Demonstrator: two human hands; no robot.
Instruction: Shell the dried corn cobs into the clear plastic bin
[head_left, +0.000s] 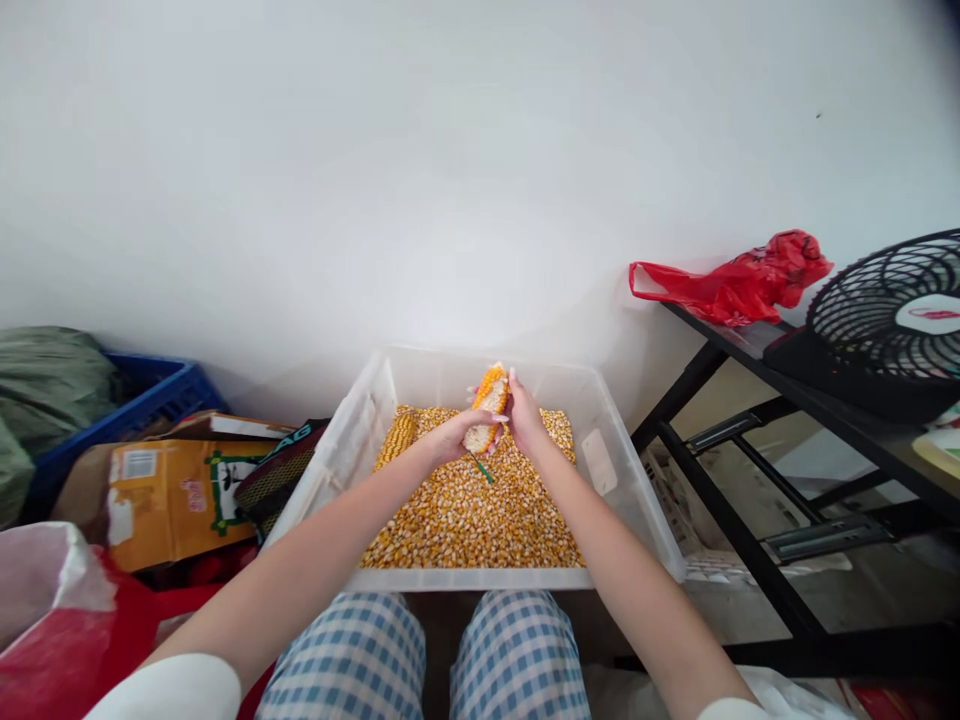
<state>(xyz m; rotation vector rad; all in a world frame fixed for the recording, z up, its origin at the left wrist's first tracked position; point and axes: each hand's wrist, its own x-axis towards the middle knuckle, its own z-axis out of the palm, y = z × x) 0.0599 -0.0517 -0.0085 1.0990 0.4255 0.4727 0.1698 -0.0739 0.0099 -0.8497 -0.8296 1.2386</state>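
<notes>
A partly shelled corn cob (pixel 489 400), orange kernels on some of it and bare pale core on the rest, is held over a clear plastic bin (pixel 472 578). My left hand (pixel 456 436) grips its lower end, fingers closed around it. Higher up on the right side, my right hand (pixel 523 414) is wrapped against the same cob. Loose corn kernels (pixel 465 520) fill the bottom of the bin below both hands. A whole ear of corn (pixel 397 436) lies on them at the left. Just under the cob, a small green object (pixel 484 470) rests on the kernels.
At left are a blue crate (pixel 169 395), an orange cardboard box (pixel 169 505) and a red bag (pixel 60 640). To the right stands a black metal-legged table (pixel 862 450) bearing a red plastic bag (pixel 757 280) and a black fan (pixel 892 300). A white wall (pixel 450 180) rises behind the bin.
</notes>
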